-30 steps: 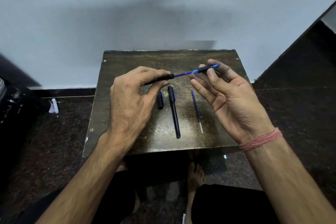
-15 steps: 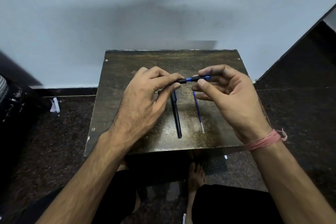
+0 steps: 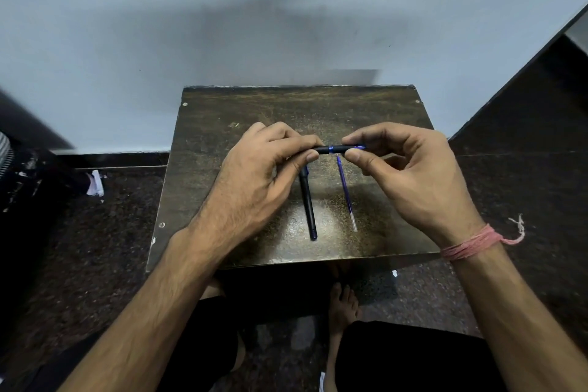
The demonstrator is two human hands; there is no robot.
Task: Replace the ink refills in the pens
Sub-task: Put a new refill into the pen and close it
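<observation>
I hold a black pen level above the small dark table. My left hand grips its barrel end, and my right hand pinches the tip section between thumb and forefinger. A thin blue ring shows at the joint between the two parts. Below them on the table lies a second black pen, pointing toward me. To its right lies a loose blue ink refill, its clear end nearest me. My left hand hides the far end of the lying pen.
The table stands against a pale wall on a dark speckled floor. A scrap of white paper lies on the floor to the left. My bare foot shows under the table's front edge.
The tip section in my right hand has slid along the blue refill toward the barrel, closing the gap. Both hands have come closer together and lower over the table.
</observation>
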